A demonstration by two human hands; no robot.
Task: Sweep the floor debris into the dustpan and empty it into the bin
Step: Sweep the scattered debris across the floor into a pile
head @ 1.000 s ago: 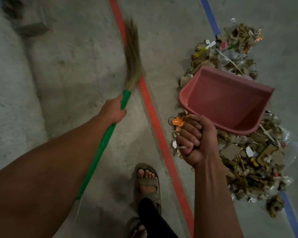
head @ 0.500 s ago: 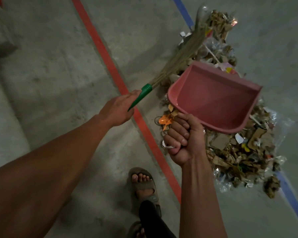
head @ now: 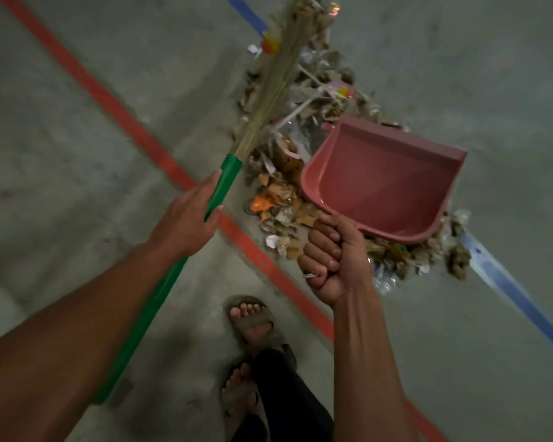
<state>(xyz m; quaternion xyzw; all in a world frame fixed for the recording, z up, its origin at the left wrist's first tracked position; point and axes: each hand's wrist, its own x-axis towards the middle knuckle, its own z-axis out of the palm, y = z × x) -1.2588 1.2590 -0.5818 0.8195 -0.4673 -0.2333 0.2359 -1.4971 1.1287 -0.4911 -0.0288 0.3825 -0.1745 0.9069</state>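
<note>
A heap of debris, with cardboard scraps, wrappers and plastic, lies on the concrete floor between a red line and a blue line. My right hand grips the handle of a pink dustpan, held over the heap with nothing visible inside it. My left hand holds the green handle of a grass broom. The broom's bristles lie across the far left part of the heap. No bin is in view.
A red floor line runs diagonally left of the heap, a blue floor line to its right. My feet in sandals stand close behind the heap. Bare concrete lies to the left and far right.
The broom swung right from the bare floor onto the heap's far side. The dustpan stayed over the debris in my right hand. The view shifted closer and rightward.
</note>
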